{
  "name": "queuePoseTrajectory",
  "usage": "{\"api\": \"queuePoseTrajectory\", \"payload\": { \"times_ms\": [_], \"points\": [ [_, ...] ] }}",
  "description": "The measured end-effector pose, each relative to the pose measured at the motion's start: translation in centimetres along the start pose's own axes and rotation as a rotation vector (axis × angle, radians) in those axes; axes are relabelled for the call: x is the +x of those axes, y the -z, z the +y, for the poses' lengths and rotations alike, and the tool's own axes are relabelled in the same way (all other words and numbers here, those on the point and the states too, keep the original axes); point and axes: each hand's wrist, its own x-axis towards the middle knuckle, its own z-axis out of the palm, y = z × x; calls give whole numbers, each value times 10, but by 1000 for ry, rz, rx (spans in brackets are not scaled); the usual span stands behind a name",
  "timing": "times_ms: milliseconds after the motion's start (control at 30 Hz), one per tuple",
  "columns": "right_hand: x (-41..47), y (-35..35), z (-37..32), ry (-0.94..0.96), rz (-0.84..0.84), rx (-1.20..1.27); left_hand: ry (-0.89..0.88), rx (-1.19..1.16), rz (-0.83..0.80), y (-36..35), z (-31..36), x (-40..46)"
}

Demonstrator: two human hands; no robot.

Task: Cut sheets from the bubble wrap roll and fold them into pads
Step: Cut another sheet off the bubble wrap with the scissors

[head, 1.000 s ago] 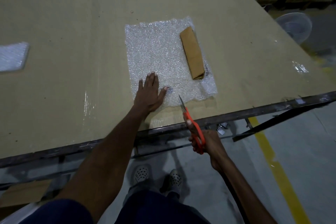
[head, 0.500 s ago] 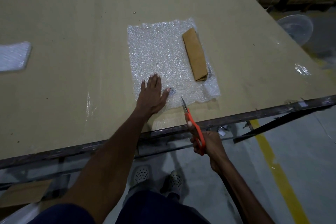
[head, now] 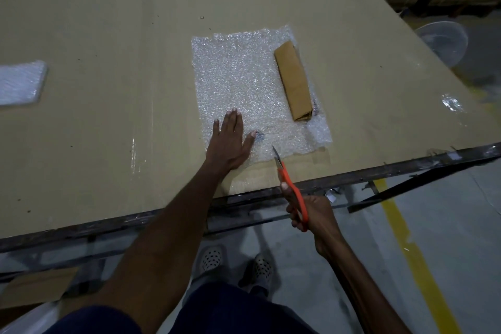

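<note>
A sheet of bubble wrap (head: 244, 81) lies flat on the cardboard-covered table (head: 108, 22). My left hand (head: 229, 141) presses flat on its near left corner, fingers spread. A folded brown paper bundle (head: 294, 84) rests on the sheet's right side. My right hand (head: 309, 214) grips orange-handled scissors (head: 290, 184) just off the table's front edge; the blade tips sit at the sheet's near edge, right of my left thumb.
A folded bubble wrap pad (head: 20, 83) lies at the far left of the table. The table's dark metal front edge (head: 379, 171) runs across. A round clear tub (head: 442, 40) stands on the floor at right, by a yellow floor line (head: 417, 260). Cardboard boxes stand behind.
Hardly anything moved: both hands hold their places while the view shifts slightly. The scissor tips stay at the sheet's near edge.
</note>
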Motion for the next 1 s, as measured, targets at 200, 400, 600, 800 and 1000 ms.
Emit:
{"api": "queuePoseTrajectory", "payload": {
  "times_ms": [200, 400, 600, 800, 1000],
  "points": [
    [2, -6, -7, -6, -16, 54, 3, 5, -7, 0, 0, 0],
    [4, -5, -11, 10, -50, 45, 0, 6, -4, 1, 0, 0],
    [5, -8, -13, -2, -11, 63, 3, 14, -6, 1, 0, 0],
    [6, -9, -19, 5, -21, 51, -5, 7, 0, 1, 0, 0],
    [3, -5, -15, 1, -28, 60, 0, 20, -11, 1, 0, 0]
  ]
}}
